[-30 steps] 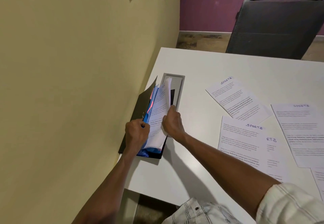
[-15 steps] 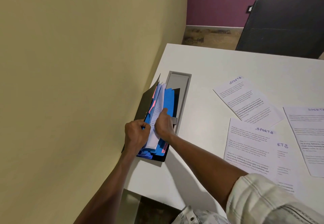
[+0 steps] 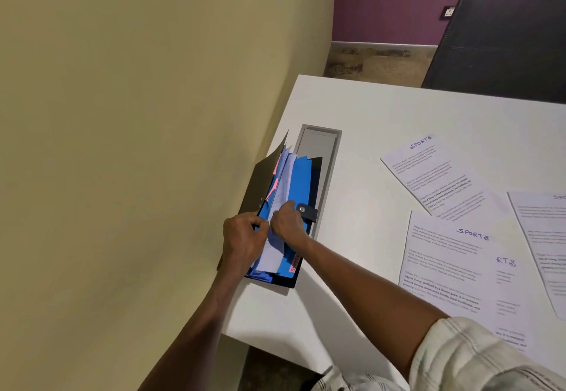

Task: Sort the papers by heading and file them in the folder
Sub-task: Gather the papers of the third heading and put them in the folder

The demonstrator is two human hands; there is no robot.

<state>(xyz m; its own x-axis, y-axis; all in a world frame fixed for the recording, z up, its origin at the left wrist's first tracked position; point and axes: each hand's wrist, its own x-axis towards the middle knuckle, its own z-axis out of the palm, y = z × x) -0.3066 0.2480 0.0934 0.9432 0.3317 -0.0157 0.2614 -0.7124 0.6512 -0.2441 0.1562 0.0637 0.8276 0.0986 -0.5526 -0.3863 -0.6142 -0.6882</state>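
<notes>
A black expanding folder (image 3: 262,173) with blue dividers (image 3: 301,182) and pink tabs lies open at the table's left edge, against the yellow wall. My left hand (image 3: 242,239) grips the folder's near pockets and holds them apart. My right hand (image 3: 286,222) pinches a white printed sheet (image 3: 272,252) that sits between the dividers. Three sheets headed SPORTS lie flat to the right: one far (image 3: 428,173), one near (image 3: 444,265), one at the right edge (image 3: 545,237).
The white table (image 3: 382,121) has a grey cable hatch (image 3: 320,151) just right of the folder. A black chair (image 3: 502,32) stands behind the table. The yellow wall (image 3: 137,145) closes the left side. A sheet reading "RTS" (image 3: 508,286) lies under the near SPORTS sheet.
The white sheet has gone down deeper between the blue dividers. My right hand moved left toward my left hand, and the folder's strap with its snap now shows beside it.
</notes>
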